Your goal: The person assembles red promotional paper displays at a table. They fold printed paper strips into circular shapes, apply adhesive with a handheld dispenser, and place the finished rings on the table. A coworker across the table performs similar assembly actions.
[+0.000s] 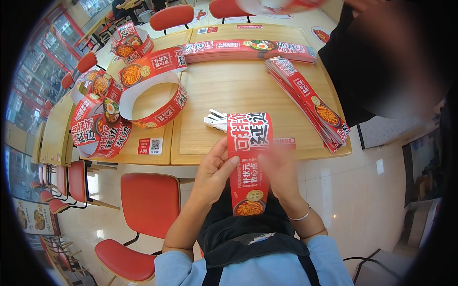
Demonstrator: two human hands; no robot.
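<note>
Pinching with left fingers a smooth red card strip above the lap. Cannot tell the grip of the blurred right hand. Partly covering a white tool, near curled bands, stacked strips

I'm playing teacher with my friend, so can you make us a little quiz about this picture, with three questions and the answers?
1. What does the person's left hand hold?
2. True or false: a white tool lies on the table.
3. Where on the table are the red loops?
A) Along the left side
B) Along the right side
C) In the near right corner

Key:
1. A red printed strip.
2. True.
3. A.
</note>
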